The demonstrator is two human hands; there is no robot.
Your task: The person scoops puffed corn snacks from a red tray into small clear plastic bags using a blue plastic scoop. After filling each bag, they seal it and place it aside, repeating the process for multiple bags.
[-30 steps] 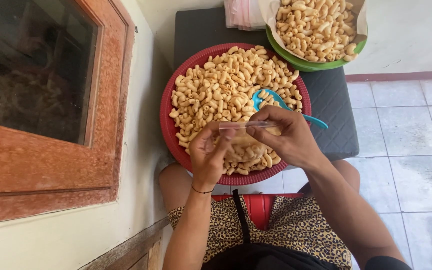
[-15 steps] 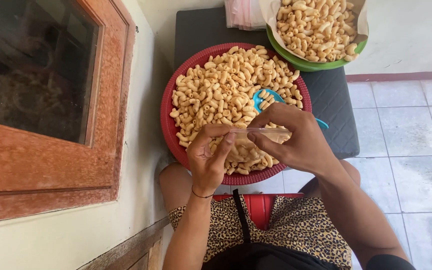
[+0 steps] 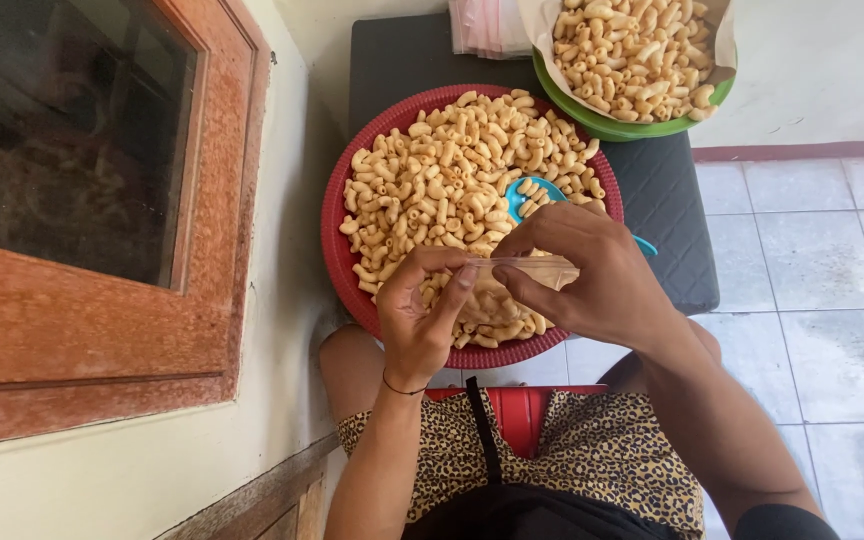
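Two bare hands over a round red plastic basket point(image 3: 337, 240) heaped with pale, curled macaroni-shaped snacks point(image 3: 432, 190). Between them, a small clear plastic bag point(image 3: 527, 272), already holding some of the snacks, its bulk hanging just below both grips and above the near rim of the basket.

Left hand point(image 3: 417, 315): thumb and forefinger pressed together on the left end of the bag's top edge. Right hand point(image 3: 597, 275): fingertips pinching the same edge from the right, palm arched over it. Long axis of that edge: side to side, stretched straight between the two grips, roughly level. Both hands touching the bag; neither nearer than the other, though the right covers more of it.

Just beyond the right grip, half buried in the snacks, a light blue plastic scoop point(image 3: 527, 195), handle tip showing past the right knuckles. Farther off, up and to the right of both grips, a green round bowl point(image 3: 602, 125) lined with white paper and full of the same snacks, and beside it a stack of thin clear bags point(image 3: 487, 30). All resting on a dark padded counter point(image 3: 667, 210). Left of the left grip, a wall with a brown wooden window frame point(image 3: 222, 230). Below the grips, leopard-print cloth point(image 3: 592, 450) over the lap.
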